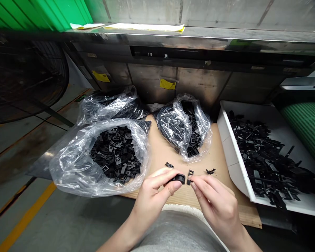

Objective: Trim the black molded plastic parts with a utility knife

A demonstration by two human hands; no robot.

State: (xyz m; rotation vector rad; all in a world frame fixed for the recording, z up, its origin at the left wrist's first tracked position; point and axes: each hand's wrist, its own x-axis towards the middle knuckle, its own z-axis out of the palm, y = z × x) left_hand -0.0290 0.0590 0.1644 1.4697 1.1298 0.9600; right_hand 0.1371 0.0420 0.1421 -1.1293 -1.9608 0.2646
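My left hand [153, 196] pinches a small black plastic clip [179, 179] between thumb and fingers, low in the middle of the view. My right hand [215, 203] pinches a second small black plastic piece [190, 174] right beside it, the two parts nearly touching. Both hands hover above a brown board [160, 150]. Two loose black pieces [169, 165] [210, 171] lie on the board just beyond my fingers.
An open clear bag [68, 164] full of black parts sits at left, with another bag [107, 105] behind it and a third bag [185, 126] in the middle. A white tray [232, 154] of black sprues stands at right. A metal machine front [189, 77] rises behind.
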